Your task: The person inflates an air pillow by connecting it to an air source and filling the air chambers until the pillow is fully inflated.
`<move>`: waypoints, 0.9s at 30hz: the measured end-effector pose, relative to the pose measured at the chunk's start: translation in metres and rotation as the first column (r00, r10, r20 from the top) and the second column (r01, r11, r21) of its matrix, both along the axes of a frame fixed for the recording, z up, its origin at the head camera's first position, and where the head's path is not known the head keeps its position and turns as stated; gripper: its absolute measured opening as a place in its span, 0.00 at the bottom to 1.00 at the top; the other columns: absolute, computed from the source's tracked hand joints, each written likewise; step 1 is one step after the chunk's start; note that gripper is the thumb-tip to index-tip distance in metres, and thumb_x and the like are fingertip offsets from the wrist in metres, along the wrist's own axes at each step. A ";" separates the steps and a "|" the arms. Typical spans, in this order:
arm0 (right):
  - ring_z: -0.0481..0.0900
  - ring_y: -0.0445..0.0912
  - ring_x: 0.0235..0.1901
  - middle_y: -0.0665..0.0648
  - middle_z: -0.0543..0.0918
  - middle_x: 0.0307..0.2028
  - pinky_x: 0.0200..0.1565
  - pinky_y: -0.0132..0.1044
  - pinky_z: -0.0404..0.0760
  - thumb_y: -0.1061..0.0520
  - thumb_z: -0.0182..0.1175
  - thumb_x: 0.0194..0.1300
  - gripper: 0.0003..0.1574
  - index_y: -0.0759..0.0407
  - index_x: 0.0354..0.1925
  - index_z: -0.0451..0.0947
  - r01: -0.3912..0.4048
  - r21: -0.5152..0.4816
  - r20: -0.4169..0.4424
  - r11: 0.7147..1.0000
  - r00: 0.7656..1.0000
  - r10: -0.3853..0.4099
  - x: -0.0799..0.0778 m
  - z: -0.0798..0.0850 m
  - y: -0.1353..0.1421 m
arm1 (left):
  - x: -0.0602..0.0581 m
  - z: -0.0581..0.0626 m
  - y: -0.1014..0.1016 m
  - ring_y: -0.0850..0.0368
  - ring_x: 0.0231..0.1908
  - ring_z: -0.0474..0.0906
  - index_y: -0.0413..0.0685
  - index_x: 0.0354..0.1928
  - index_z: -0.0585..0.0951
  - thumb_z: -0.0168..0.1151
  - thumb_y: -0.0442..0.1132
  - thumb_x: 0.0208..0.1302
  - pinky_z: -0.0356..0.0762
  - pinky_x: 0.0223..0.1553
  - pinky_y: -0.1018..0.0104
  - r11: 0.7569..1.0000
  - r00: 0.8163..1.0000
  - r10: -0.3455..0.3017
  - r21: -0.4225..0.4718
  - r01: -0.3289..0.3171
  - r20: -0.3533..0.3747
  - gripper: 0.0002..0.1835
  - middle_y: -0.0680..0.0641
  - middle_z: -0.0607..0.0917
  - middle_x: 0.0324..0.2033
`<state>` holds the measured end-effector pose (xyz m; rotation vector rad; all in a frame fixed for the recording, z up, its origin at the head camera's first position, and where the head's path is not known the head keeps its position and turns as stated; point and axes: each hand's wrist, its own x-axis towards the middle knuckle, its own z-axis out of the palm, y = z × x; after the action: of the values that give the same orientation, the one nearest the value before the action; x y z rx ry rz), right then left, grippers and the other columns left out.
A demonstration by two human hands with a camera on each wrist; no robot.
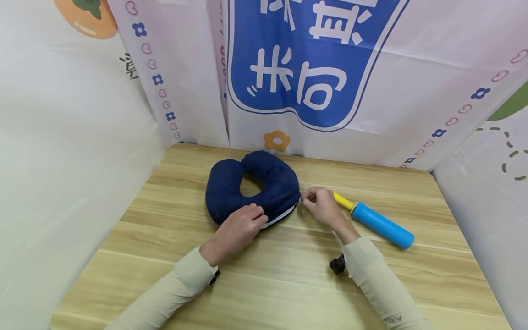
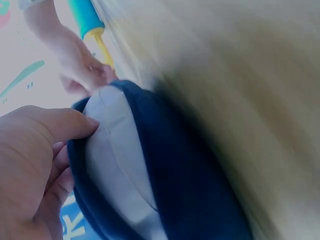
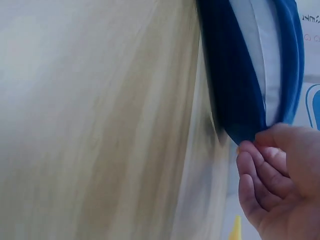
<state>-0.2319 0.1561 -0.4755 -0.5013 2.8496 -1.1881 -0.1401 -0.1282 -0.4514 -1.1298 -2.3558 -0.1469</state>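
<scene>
A navy blue U-shaped neck pillow [image 1: 278,183] lies on the wooden table, its two ends toward the back wall. Along its near right side the cover gapes, and a white inner [image 2: 120,155] shows through the long slit. My left hand [image 1: 241,225] pinches the slit's upper edge between thumb and fingers, with the thumb against the white inner. At the slit's right end, my right hand [image 1: 323,206] pinches the corner of the cover [image 3: 250,131] with thumb and forefinger. Whatever small part sits between those fingertips is hidden.
Just right of my right hand lies a blue hand pump [image 1: 383,224] with a yellow handle [image 1: 343,201]. Printed white cloth walls [image 1: 189,68] stand behind and at both sides of the table [image 1: 280,284].
</scene>
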 end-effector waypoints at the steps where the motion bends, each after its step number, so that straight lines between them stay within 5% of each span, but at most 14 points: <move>1: 0.88 0.46 0.37 0.56 0.91 0.36 0.44 0.43 0.88 0.60 0.64 0.73 0.07 0.62 0.40 0.88 -0.014 0.008 -0.006 1.000 1.000 0.014 0.001 0.001 0.001 | -0.001 0.001 -0.004 0.55 0.35 0.75 0.44 0.39 0.87 0.69 0.26 0.67 0.82 0.40 0.65 1.000 1.000 0.013 0.002 -0.013 0.003 0.06 0.49 0.83 0.36; 7: 0.84 0.41 0.33 0.53 0.89 0.33 0.41 0.36 0.83 0.61 0.64 0.73 0.07 0.61 0.37 0.87 -0.123 0.066 -0.056 0.990 0.990 0.127 0.017 0.014 0.001 | -0.014 0.006 -0.029 0.51 0.37 0.78 0.43 0.38 0.87 0.69 0.23 0.63 0.84 0.44 0.59 0.997 0.997 0.070 0.038 -0.069 -0.041 0.08 0.47 0.85 0.36; 12: 0.83 0.38 0.31 0.53 0.89 0.32 0.35 0.30 0.84 0.62 0.65 0.72 0.06 0.61 0.36 0.87 -0.193 0.063 -0.074 0.979 0.978 0.197 0.037 0.021 -0.008 | -0.041 0.006 -0.048 0.48 0.34 0.78 0.40 0.34 0.86 0.70 0.21 0.58 0.83 0.41 0.56 0.996 0.993 0.059 0.072 -0.051 -0.102 0.08 0.44 0.86 0.34; 19: 0.83 0.36 0.30 0.50 0.89 0.30 0.34 0.28 0.83 0.61 0.66 0.71 0.05 0.59 0.35 0.87 -0.208 0.032 -0.077 0.978 0.975 0.210 0.059 0.021 -0.035 | -0.078 0.009 -0.059 0.46 0.34 0.77 0.38 0.36 0.85 0.67 0.19 0.56 0.82 0.40 0.56 0.993 0.992 0.117 0.032 -0.116 -0.042 0.10 0.42 0.85 0.34; 22: 0.83 0.36 0.30 0.50 0.89 0.30 0.34 0.27 0.83 0.61 0.67 0.70 0.06 0.57 0.34 0.87 -0.181 0.027 -0.076 0.983 0.980 0.182 0.063 0.019 -0.046 | -0.072 0.015 -0.056 0.44 0.35 0.79 0.38 0.40 0.86 0.69 0.20 0.55 0.83 0.42 0.53 0.982 0.981 0.190 -0.006 -0.190 0.033 0.11 0.41 0.85 0.35; 25: 0.84 0.36 0.30 0.50 0.90 0.31 0.35 0.27 0.83 0.61 0.68 0.69 0.05 0.57 0.34 0.88 -0.153 0.017 -0.046 0.988 0.987 0.153 0.068 0.016 -0.052 | -0.047 0.023 -0.046 0.44 0.34 0.81 0.39 0.39 0.86 0.73 0.24 0.56 0.84 0.38 0.53 0.965 0.958 0.259 0.016 -0.262 0.123 0.09 0.42 0.84 0.33; 27: 0.84 0.35 0.30 0.49 0.90 0.31 0.36 0.28 0.84 0.60 0.68 0.69 0.05 0.57 0.35 0.89 -0.138 0.002 -0.027 0.990 0.990 0.138 0.071 0.015 -0.054 | -0.029 0.025 -0.034 0.50 0.32 0.82 0.41 0.36 0.88 0.73 0.28 0.58 0.84 0.34 0.58 0.958 0.937 0.246 0.085 -0.274 0.250 0.05 0.45 0.85 0.30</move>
<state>-0.1612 0.1023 -0.4605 -0.7074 2.7837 -1.1667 -0.1691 -0.1620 -0.4263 -0.7694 -2.6432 -0.3391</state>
